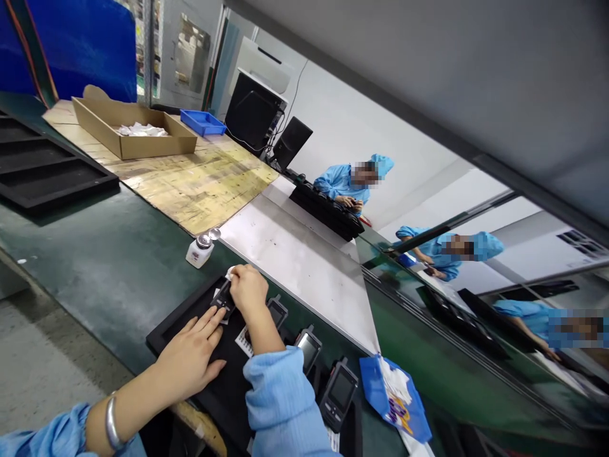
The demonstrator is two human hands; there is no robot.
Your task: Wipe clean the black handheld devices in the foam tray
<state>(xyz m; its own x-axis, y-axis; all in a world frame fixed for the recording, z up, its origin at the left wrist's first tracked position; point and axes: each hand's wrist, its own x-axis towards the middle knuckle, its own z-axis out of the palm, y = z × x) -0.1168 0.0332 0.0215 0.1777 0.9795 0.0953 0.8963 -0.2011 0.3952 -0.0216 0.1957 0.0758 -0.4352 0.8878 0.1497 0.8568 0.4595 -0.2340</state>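
Note:
My left hand (188, 355) lies with fingers stretched out, their tips resting on a black handheld radio (222, 301) at the far end of a black tray (164, 335). My right hand (250, 291) is closed on a small white wipe (229, 273) at the upper end of that radio. Several more handheld radios with screens, such as one (340, 389) at the near end, stand along the tray's right side, partly behind my right sleeve. A printed white label sheet (244, 343) shows beneath my right wrist. Beyond the tray stands a white pump bottle (199, 252) with its metal lid up.
A blue packet of white wipes (397, 400) lies to the right. Farther off are a cardboard box (157, 147) with white wipes, a blue bin (203, 122) and an empty black tray (57, 174). A white conveyor belt (299, 260) runs alongside; several co-workers (349, 184) sit beyond.

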